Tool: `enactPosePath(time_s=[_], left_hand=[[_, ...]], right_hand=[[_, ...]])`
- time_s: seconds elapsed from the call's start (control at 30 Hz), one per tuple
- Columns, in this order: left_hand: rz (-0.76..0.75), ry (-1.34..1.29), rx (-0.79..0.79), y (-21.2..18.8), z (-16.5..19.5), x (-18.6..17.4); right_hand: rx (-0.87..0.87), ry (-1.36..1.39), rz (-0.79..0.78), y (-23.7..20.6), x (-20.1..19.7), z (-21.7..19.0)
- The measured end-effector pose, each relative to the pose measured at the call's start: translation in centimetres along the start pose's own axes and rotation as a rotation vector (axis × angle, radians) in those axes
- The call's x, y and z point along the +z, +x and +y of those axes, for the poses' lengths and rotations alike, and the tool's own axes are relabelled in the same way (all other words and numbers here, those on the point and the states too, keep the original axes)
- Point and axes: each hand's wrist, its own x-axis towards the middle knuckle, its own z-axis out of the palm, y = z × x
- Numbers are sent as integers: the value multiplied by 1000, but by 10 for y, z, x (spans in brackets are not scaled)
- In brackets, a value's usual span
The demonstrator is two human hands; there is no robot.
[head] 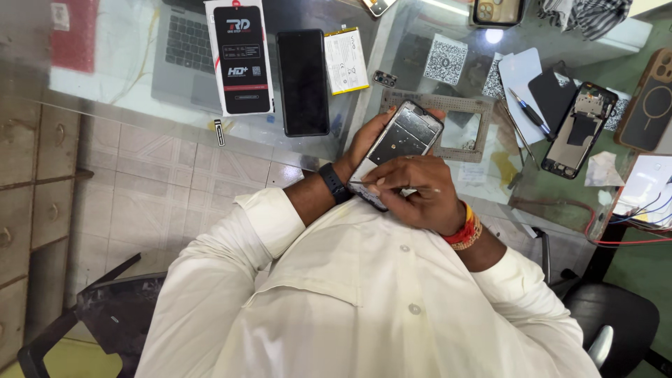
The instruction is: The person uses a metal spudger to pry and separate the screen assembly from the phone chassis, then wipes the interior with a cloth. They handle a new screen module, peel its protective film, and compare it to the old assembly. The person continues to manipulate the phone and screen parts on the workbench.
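Observation:
My left hand [362, 145], with a black watch on its wrist, holds an opened phone frame [406, 131] from underneath, the bare inner side facing up. My right hand [414, 194], with red thread bands at the wrist, rests over the frame's lower end. It pinches a thin metal tool [399, 187] that lies across the frame's bottom edge. Both hands hover over the front edge of a glass table [126, 77], above my white shirt.
On the table lie a black phone screen [302, 82], a display box [239, 56], a white battery [346, 61], a laptop [183, 49], a perforated work mat [458, 105], a second opened phone [579, 129], a blue-handled tool [530, 112] and a brown phone case [647, 98]. Red and blue wires [640, 218] hang at right.

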Motion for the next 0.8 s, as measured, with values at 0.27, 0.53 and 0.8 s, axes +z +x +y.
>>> enactPosePath(time_s=[0.27, 0.53, 0.8], left_hand=[[63, 59, -11, -1, -2, 0], [45, 128, -11, 0, -3, 2], [-166, 44, 13, -3, -3, 5]], right_hand=[[41, 63, -30, -6, -1, 6], [51, 65, -50, -6, -2, 1], [10, 89, -64, -9, -5, 3]])
